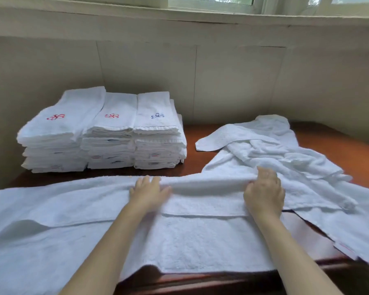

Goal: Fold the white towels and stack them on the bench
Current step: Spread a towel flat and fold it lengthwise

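Note:
A long white towel [77,220] lies spread across the dark wooden bench [192,133], its left end hanging past the front edge. My left hand [148,192] lies on the towel's far folded edge with its fingers straight. About a forearm's length to the right, my right hand [263,193] pinches the same edge, fingers curled over the fold. Three stacks of folded white towels [107,133] stand at the back left, with red and blue embroidery on top.
A heap of unfolded white towels [275,154] lies at the back right, one of them draping over the bench's right front edge. A pale panelled wall and a window sill run behind the bench.

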Available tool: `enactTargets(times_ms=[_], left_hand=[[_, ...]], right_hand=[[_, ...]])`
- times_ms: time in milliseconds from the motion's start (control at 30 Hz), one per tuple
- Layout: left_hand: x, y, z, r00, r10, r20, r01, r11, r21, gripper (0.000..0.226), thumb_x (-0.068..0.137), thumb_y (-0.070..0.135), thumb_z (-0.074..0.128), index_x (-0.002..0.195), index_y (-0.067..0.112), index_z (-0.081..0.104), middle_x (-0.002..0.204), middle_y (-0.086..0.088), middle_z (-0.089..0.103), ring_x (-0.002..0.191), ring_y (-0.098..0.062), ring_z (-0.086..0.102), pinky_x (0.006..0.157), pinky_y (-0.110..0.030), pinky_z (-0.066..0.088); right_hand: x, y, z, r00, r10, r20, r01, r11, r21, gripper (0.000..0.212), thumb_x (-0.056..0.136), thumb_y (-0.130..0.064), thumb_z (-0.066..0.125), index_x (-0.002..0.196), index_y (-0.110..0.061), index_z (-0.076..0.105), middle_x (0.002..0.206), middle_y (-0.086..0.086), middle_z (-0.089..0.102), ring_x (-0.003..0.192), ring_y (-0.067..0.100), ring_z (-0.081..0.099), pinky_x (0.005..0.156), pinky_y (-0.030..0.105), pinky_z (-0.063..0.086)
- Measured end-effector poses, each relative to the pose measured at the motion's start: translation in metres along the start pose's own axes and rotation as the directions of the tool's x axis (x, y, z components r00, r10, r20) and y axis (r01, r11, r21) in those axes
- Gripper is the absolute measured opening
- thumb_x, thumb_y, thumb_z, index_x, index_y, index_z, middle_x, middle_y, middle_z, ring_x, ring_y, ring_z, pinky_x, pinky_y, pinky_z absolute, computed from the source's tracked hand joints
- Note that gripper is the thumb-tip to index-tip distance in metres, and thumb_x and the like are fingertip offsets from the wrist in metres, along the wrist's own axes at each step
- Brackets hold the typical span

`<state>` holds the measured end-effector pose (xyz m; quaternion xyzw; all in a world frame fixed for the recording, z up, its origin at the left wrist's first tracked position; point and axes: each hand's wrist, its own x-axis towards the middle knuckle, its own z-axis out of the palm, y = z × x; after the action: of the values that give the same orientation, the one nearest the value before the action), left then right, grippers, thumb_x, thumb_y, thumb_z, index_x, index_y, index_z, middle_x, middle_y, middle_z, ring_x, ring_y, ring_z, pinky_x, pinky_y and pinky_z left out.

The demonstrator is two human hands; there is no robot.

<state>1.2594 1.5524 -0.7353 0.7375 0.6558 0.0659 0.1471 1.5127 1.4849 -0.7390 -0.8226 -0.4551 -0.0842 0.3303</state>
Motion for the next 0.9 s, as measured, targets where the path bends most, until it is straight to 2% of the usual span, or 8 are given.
enactTargets(times_ms=[167,267,433,567,633,700,800,900], left_hand=[[-0.001,0.082,0.035,0.973,0.228,0.033,-0.226,0.972,-0.062,0.057,0.098,0.05,0.035,0.148,0.026,0.024,0.158,-0.001,0.015,0.147,-0.023,0.003,0.115,-0.055,0.003],[0.001,0.11,0.051,0.952,0.306,0.001,-0.306,0.952,-0.022,0.057,0.097,0.049,0.038,0.147,0.026,0.024,0.157,-0.001,0.017,0.146,-0.021,0.006,0.115,-0.055,0.004],[0.014,0.129,0.05,0.93,0.359,-0.084,-0.362,0.932,-0.028,0.034,0.098,0.043,0.038,0.126,0.026,0.048,0.137,0.005,0.043,0.137,-0.018,0.025,0.113,-0.057,0.003],[0.026,0.152,0.028,0.901,0.431,-0.043,-0.422,0.849,-0.32,0.048,0.097,0.058,0.023,0.101,0.026,0.058,0.108,0.012,0.059,0.113,-0.016,0.049,0.115,-0.054,0.011],[0.033,0.167,0.016,0.899,0.437,0.01,-0.346,0.726,-0.595,0.071,0.088,0.073,0.015,0.123,0.027,0.058,0.126,0.008,0.058,0.12,-0.015,0.049,0.113,-0.043,0.027],[0.041,0.182,0.006,0.929,0.36,0.085,-0.19,0.663,-0.724,0.079,0.084,0.072,0.01,0.121,0.023,0.059,0.122,-0.002,0.06,0.108,-0.015,0.057,0.096,-0.031,0.042],[0.045,0.203,-0.006,0.907,0.343,0.246,-0.108,0.753,-0.65,0.071,0.088,0.073,0.014,0.107,0.024,0.061,0.104,0.0,0.06,0.088,-0.012,0.056,0.073,-0.023,0.038],[0.04,0.223,-0.006,0.842,0.42,0.338,-0.271,0.872,-0.407,0.054,0.086,0.067,0.046,0.111,0.022,0.061,0.105,0.007,0.054,0.092,-0.011,0.051,0.066,-0.019,0.035]], right_hand=[[0.017,0.034,-0.022,0.885,0.367,0.288,-0.392,0.92,0.031,0.031,0.096,-0.026,0.037,0.116,-0.007,0.052,0.121,0.021,0.053,0.116,0.039,0.046,0.094,0.042,0.037],[0.028,0.054,-0.033,0.813,0.277,0.511,-0.394,0.909,0.135,0.027,0.088,-0.024,0.048,0.064,-0.016,0.04,0.07,0.007,0.047,0.072,0.026,0.05,0.062,0.032,0.035],[0.043,0.048,-0.055,0.819,0.107,0.564,-0.419,0.783,0.459,0.003,0.084,-0.012,0.047,0.084,-0.011,0.049,0.079,0.004,0.045,0.072,0.019,0.042,0.065,0.03,0.034],[0.05,0.032,-0.082,0.78,-0.251,0.574,-0.363,0.565,0.741,0.004,0.091,-0.017,0.056,0.092,-0.014,0.059,0.089,0.0,0.061,0.084,0.014,0.057,0.074,0.027,0.043],[0.045,0.03,-0.088,0.674,-0.339,0.656,-0.336,0.65,0.681,0.01,0.093,-0.03,0.057,0.093,-0.024,0.065,0.094,-0.009,0.066,0.088,0.008,0.06,0.076,0.022,0.04],[0.047,0.034,-0.079,0.703,-0.228,0.674,-0.258,0.801,0.54,0.015,0.095,-0.027,0.053,0.098,-0.027,0.068,0.103,-0.009,0.066,0.088,0.002,0.058,0.074,0.02,0.041],[0.05,0.045,-0.062,0.794,0.019,0.608,-0.183,0.961,0.208,0.022,0.093,-0.012,0.045,0.112,-0.012,0.055,0.109,0.003,0.058,0.101,0.019,0.054,0.077,0.026,0.038],[0.049,0.058,-0.05,0.737,0.092,0.67,-0.212,0.972,0.099,0.011,0.085,-0.008,0.048,0.08,-0.016,0.043,0.078,-0.003,0.047,0.087,0.022,0.048,0.063,0.027,0.034]])
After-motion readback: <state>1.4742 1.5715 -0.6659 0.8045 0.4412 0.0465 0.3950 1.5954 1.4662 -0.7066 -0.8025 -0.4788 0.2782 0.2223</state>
